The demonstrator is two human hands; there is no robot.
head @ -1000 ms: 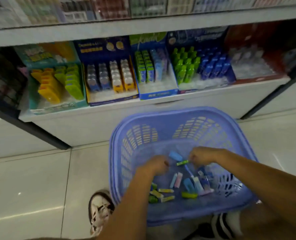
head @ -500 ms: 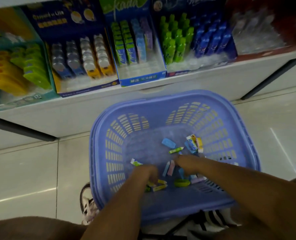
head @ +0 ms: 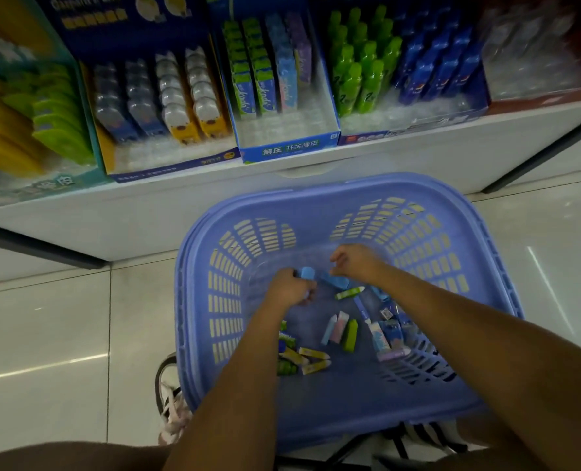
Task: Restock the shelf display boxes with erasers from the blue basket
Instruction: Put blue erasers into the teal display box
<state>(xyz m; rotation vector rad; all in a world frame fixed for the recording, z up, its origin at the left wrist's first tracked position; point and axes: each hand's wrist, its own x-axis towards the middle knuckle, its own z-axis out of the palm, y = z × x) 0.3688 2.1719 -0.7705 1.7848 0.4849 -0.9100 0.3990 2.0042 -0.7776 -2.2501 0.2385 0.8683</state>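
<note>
Left hand: inside the basket, fingers curled tight round a light blue eraser; one end of it sticks out past the knuckles on the far side.
Right hand: inside the basket, just beyond and to the right of the left hand, apart from it. Fingers bent downward and blurred; whether they pinch anything cannot be told.
Darker blue eraser: lies on the basket floor directly under the right hand's fingertips; contact not clear.
Green stick eraser: on the floor just nearer than the right hand, untouched.
Loose erasers: scattered between the two forearms and under the left forearm; pink, blue, green, yellow.
Basket: blue, slotted walls, standing on the tiled floor around both hands.
Display box: blue front, on the shelf beyond the hands; green and blue erasers at its back, front rows bare.
</note>
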